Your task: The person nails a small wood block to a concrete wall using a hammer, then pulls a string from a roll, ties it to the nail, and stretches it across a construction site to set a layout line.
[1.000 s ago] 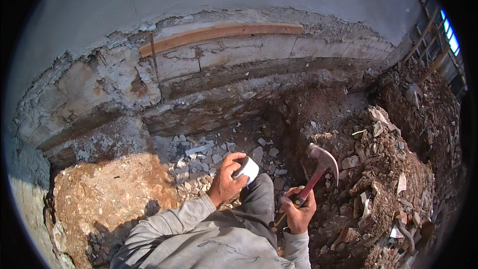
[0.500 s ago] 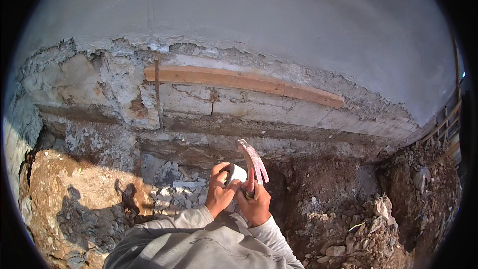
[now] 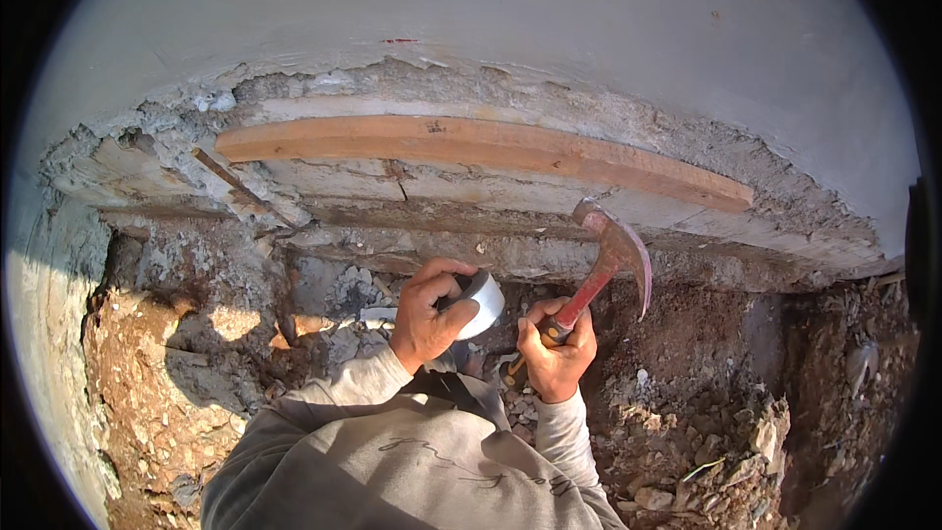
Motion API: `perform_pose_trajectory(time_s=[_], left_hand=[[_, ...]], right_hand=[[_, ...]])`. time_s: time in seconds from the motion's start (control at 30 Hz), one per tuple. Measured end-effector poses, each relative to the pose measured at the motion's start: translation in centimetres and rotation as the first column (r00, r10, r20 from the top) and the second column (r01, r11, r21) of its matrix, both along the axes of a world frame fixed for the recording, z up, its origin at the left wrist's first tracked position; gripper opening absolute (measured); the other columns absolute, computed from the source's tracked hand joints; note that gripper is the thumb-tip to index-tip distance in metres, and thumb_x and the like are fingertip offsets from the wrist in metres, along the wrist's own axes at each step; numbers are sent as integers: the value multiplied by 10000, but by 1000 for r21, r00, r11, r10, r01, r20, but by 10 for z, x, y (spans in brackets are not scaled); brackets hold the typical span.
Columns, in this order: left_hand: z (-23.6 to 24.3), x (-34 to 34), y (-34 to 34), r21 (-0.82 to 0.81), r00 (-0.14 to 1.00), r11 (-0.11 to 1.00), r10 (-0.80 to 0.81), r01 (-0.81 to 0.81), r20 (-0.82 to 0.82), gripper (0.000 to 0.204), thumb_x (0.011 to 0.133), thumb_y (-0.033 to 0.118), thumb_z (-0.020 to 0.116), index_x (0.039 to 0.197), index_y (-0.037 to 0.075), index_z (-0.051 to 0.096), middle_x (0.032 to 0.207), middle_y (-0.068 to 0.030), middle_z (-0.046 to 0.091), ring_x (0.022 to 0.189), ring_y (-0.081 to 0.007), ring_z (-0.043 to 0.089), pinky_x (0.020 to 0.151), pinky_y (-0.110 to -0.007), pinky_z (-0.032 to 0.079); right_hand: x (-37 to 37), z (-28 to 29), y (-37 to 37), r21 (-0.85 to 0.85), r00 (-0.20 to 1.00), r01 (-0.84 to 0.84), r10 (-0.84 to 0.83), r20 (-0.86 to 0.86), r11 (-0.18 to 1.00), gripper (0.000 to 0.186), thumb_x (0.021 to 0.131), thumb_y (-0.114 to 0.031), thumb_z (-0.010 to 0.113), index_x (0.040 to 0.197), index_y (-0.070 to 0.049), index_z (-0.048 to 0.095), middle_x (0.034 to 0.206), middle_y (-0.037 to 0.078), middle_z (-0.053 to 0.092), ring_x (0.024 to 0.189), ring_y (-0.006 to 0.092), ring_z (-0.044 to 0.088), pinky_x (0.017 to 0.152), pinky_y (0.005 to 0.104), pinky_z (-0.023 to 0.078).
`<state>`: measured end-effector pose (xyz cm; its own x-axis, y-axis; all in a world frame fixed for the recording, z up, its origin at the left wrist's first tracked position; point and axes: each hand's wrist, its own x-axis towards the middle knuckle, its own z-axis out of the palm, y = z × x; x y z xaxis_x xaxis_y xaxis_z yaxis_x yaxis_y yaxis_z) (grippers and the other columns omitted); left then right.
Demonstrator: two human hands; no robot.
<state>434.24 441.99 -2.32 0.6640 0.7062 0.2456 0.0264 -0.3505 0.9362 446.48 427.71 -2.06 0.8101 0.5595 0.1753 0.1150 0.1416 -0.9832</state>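
Observation:
My left hand grips a roll of silvery-white tape, its fingers hooked into the dark core. In my right hand is a claw hammer with a worn red head and a dark grip, held near the top of its handle. The hammer head points up and away from me, its claw curving to the right. Both hands are in front of my chest, apart from each other. Beyond them a wooden plank lies along the ledge at the base of the wall.
A plastered grey wall rises ahead with a broken lower edge. One rusty rebar rod sticks out near the plank's left end. Rubble lies at the right, and sunlit earth is heaped at the left.
My hands have moved apart; the hammer has swung right and its head is now farther out. The tape roll stays in my left hand. My view has shifted closer to the plank.

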Motion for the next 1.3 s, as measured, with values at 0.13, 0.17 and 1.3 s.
perform_pose_trajectory(time_s=[0.13,0.17,1.3], left_hand=[[9,5,21,-202,984,969,-118,144,136,252,740,204,659,726,12,496,986,-163,654,908,-236,625,841,-373,479],[14,11,23,-246,966,943,-185,226,179,192,767,178,608,765,41,474,973,-151,651,907,-206,621,835,-360,486],[142,75,-103,317,-356,-185,-244,930,902,449,984,425,516,1251,77,423,1184,-184,470,1180,-369,443,1065,-679,265]], right_hand=[[22,28,7,-3,986,-73,73,148,997,259,728,39,728,901,-8,541,744,52,650,621,76,580,589,234,488],[26,30,10,2,975,-71,69,212,997,259,727,40,726,909,-1,546,753,56,651,626,78,573,593,232,481],[39,86,-3,379,922,-384,371,111,842,351,727,76,744,964,-3,497,818,126,617,710,140,590,610,289,489]])
